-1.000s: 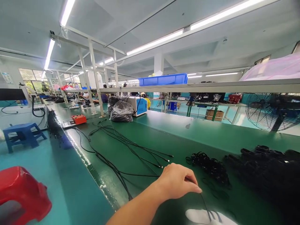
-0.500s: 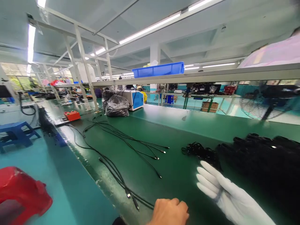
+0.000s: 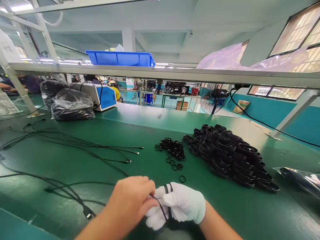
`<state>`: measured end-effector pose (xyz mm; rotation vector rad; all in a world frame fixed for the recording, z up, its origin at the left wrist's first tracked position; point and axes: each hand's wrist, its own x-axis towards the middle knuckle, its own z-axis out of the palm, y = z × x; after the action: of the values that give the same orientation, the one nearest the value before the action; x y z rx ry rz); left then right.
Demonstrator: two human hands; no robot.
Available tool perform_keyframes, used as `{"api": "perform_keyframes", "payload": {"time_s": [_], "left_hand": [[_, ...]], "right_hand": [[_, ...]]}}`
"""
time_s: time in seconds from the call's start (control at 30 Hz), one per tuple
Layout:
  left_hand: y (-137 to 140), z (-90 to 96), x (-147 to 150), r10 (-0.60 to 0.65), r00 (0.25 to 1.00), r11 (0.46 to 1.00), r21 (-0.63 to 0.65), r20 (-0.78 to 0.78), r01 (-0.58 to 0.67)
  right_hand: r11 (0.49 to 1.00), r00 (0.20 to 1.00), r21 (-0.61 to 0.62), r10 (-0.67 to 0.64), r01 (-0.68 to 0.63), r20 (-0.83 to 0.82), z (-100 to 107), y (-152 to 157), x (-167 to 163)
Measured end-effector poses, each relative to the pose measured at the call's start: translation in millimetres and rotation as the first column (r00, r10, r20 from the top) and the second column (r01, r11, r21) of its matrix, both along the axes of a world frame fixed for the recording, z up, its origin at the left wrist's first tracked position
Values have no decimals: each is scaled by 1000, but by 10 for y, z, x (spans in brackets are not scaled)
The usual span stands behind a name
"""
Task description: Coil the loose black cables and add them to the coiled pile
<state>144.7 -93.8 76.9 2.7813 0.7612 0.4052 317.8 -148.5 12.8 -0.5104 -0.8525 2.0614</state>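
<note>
My left hand [image 3: 136, 198], bare, closes its fingertips on a thin black cable [image 3: 160, 206] low in the middle of the view. Against it is my right hand [image 3: 180, 203] in a white glove, its fingers curled round the same cable. Black bands [image 3: 166, 189] loop over the gloved fingers. Part of the cable is hidden in the grip. Just beyond the hands, several loose black rings [image 3: 174, 167] lie near a heap of small black rings [image 3: 172, 146]. Long black cables [image 3: 95, 145] with plug ends stretch across the green bench on the left.
A big pile of coiled black cables [image 3: 227, 153] stands to the right, with a clear plastic bag [image 3: 302, 180] beyond it. Black-filled bags [image 3: 72, 103] and a blue-white machine [image 3: 106, 96] sit at the back left. Overhead, a shelf [image 3: 175, 71] carries a blue tray [image 3: 120, 59].
The view has turned right. My two hands, apart before, have come together; the gloved hand has gone from outstretched to curled round a cable.
</note>
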Motion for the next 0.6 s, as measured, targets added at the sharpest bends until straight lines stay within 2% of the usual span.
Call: {"api": "perform_keyframes", "payload": {"time_s": [0.03, 0.07, 0.13, 0.17, 0.2, 0.23, 0.33, 0.43, 0.5, 0.6], "left_hand": [[87, 86, 32, 5, 1000, 988, -153, 10, -3], [164, 130, 67, 3, 1000, 953, -304, 31, 7], [268, 89, 131, -1, 994, 838, -542, 105, 58], [289, 17, 153, 9, 989, 789, -609, 149, 84], [291, -78, 164, 24, 983, 765, -637, 182, 99], [276, -187, 162, 43, 979, 767, -634, 201, 96], [172, -509, 69, 91, 983, 847, -532, 159, 7], [16, -714, -85, 190, 981, 943, -273, -34, -192], [-114, -768, -148, 234, 964, 970, -33, -128, -240], [-305, -777, -136, 220, 964, 958, 221, -152, -183]], "right_hand": [[998, 998, 6, 59, -59, -4, 7, -21, -36], [995, 995, 3, 102, -102, -18, 10, -38, -71], [992, 991, -12, 123, -124, -46, 9, -57, -133], [994, 993, -16, 107, -108, -58, 8, -59, -157], [997, 994, -16, 78, -80, -76, 10, -56, -175], [999, 993, -14, 44, -45, -106, 18, -49, -186], [997, 963, -29, -79, 74, -258, 86, 2, -179], [971, 898, -59, -236, 231, -372, 172, 71, -126], [935, 869, -78, -350, 345, -351, 190, 110, -93], [877, 862, -114, -479, 466, -163, 125, 137, -102]]}}
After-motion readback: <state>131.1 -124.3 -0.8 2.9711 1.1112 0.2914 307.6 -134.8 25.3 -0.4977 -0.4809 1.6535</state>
